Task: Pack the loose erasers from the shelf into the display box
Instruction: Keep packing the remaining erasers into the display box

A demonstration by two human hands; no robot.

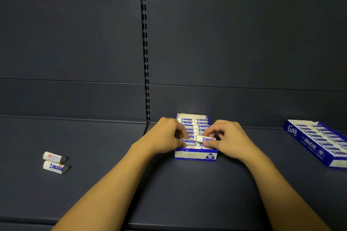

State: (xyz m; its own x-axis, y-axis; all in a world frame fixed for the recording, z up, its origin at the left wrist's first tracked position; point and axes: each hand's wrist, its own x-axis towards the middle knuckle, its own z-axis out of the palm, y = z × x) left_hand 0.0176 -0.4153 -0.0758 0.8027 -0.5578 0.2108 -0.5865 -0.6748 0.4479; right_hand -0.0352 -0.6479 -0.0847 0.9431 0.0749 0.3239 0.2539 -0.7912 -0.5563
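A blue and white display box (195,155) stands on the dark shelf, two rows of white erasers packed inside. My left hand (165,135) pinches an eraser (188,142) at the box's near left corner. My right hand (228,138) pinches another eraser (205,139), held slightly tilted above the near right part of the box. Two loose erasers (55,162) lie side by side on the shelf far to the left.
A second, larger blue display box (317,141) full of erasers lies at the right edge of the shelf. The dark back panel with a slotted upright (145,52) rises behind. The shelf's front edge (169,225) runs below my forearms.
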